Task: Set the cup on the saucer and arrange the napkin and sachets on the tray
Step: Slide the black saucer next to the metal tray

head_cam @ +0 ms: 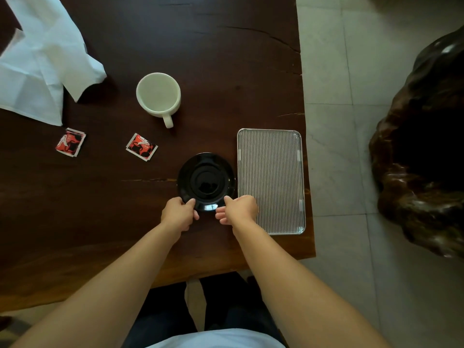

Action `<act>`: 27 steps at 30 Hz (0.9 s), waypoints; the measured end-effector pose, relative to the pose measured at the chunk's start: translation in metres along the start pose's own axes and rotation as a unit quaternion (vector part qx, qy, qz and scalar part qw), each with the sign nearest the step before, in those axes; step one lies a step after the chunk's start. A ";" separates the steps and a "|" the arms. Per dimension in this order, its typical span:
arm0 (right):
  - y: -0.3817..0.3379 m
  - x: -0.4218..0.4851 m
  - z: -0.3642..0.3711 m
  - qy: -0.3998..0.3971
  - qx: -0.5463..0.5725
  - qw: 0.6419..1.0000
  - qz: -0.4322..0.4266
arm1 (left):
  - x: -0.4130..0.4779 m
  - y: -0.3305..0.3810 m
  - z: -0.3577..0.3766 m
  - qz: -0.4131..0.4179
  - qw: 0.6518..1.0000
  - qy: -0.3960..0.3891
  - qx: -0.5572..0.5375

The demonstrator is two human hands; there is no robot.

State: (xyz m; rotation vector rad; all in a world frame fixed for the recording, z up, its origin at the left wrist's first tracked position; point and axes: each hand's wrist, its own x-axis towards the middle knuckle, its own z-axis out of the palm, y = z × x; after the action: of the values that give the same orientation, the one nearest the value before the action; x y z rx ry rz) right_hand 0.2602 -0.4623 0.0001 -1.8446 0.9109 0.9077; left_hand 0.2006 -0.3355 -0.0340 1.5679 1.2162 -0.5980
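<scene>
From the head camera, I have both hands on the black saucer (206,180). My left hand (178,214) pinches its near-left rim, thumb on top and fingers curled below. My right hand (238,209) grips the near-right rim the same way.

The saucer sits on the dark wooden table (226,59), with the striped tray (271,180) just beside it on the right. The white cup (158,95) stands beyond the saucer and slightly left, well apart, its handle pointing toward me. One red sachet (141,146) lies to the saucer's far left and another sachet (70,142) further left. The crumpled napkin (42,66) is farthest off, beyond them.

I judge I'm still placing the saucer. Next I'd need to let go and fetch the cup by its handle.

The sachets carry red, black and white print, but I can't read any lettering on them.
</scene>
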 end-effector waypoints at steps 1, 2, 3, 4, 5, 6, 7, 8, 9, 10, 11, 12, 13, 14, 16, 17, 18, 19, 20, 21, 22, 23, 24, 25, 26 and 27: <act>0.000 -0.001 0.000 0.001 0.002 1.000 0.002 | 0.000 0.000 0.000 0.001 1.000 0.000 0.004; -0.001 -0.001 0.000 0.003 0.001 1.000 0.004 | 0.000 0.000 -0.001 0.002 1.000 0.000 0.005; -0.002 -0.002 0.000 0.004 -0.001 1.000 0.006 | -0.001 0.000 -0.001 0.002 1.000 -0.002 0.005; -0.002 -0.003 -0.001 0.007 -0.006 1.000 0.005 | -0.001 -0.001 -0.001 0.003 1.000 -0.006 0.004; -0.002 -0.003 -0.001 0.009 -0.014 1.000 0.003 | -0.002 -0.001 -0.001 0.004 1.000 -0.009 0.003; -0.001 -0.003 -0.001 0.011 -0.023 1.000 0.000 | -0.002 -0.001 -0.002 0.005 1.000 -0.013 0.002; 0.000 -0.003 -0.001 0.014 -0.030 0.999 -0.005 | -0.003 -0.001 -0.002 0.005 1.000 -0.015 0.002; 0.000 -0.004 -0.001 0.015 -0.035 0.999 -0.008 | -0.004 -0.001 -0.003 0.005 1.000 -0.016 0.003; 0.000 -0.004 -0.002 0.014 -0.037 0.999 -0.010 | -0.006 -0.001 -0.004 0.004 1.000 -0.016 0.006; 0.000 -0.005 -0.002 0.012 -0.039 0.999 -0.009 | -0.008 -0.002 -0.005 0.003 1.000 -0.017 0.009; 0.000 -0.006 -0.002 0.009 -0.038 0.999 -0.007 | -0.010 -0.002 -0.007 0.002 1.000 -0.018 0.011; 0.000 -0.007 -0.003 0.006 -0.036 0.999 -0.005 | -0.011 -0.002 -0.009 0.001 1.000 -0.018 0.012; 0.000 -0.009 -0.003 0.005 -0.034 0.999 -0.005 | -0.014 -0.003 -0.010 0.001 1.000 -0.017 0.015; 0.000 -0.012 -0.003 0.006 -0.032 0.999 -0.008 | -0.015 -0.003 -0.012 0.004 1.000 -0.016 0.020; 0.001 -0.017 -0.004 0.006 -0.034 0.999 -0.018 | -0.020 -0.003 -0.016 0.008 0.999 -0.013 0.030; 0.002 -0.020 -0.004 0.006 -0.037 0.999 -0.023 | -0.023 -0.002 -0.019 0.009 0.999 -0.012 0.036; 0.002 -0.023 -0.005 0.006 -0.041 0.999 -0.028 | -0.026 -0.001 -0.023 0.009 0.999 -0.011 0.042; 0.002 -0.026 -0.007 0.007 -0.043 0.998 -0.035 | -0.030 0.000 -0.027 0.009 0.999 -0.012 0.048; 0.001 -0.030 -0.008 0.006 -0.044 0.998 -0.040 | -0.034 0.002 -0.032 0.009 0.998 -0.013 0.055; 0.000 -0.035 -0.009 0.005 -0.047 0.998 -0.047 | -0.039 0.003 -0.037 0.011 0.998 -0.015 0.064; -0.002 -0.041 -0.011 0.005 -0.052 0.997 -0.057 | -0.045 0.006 -0.043 0.017 0.997 -0.016 0.073; -0.005 -0.047 -0.012 0.005 -0.061 0.996 -0.071 | -0.052 0.009 -0.049 0.025 0.996 -0.016 0.085; -0.008 -0.053 -0.014 0.005 -0.071 0.994 -0.086 | -0.059 0.014 -0.056 0.035 0.994 -0.015 0.099; -0.013 -0.059 -0.016 0.003 -0.079 0.992 -0.100 | -0.066 0.019 -0.063 0.049 0.992 -0.011 0.116; -0.017 -0.065 -0.016 -0.002 -0.086 0.990 -0.115 | -0.073 0.024 -0.069 0.063 0.989 -0.005 0.131; -0.022 -0.071 -0.017 -0.008 -0.092 0.987 -0.128 | -0.080 0.029 -0.076 0.076 0.987 0.003 0.140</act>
State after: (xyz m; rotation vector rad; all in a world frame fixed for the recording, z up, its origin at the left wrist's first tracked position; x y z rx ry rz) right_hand 0.2494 -0.4539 0.0754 -2.0522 0.5765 0.8665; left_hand 0.1828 -0.2976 0.0723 1.8797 1.0376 -0.6883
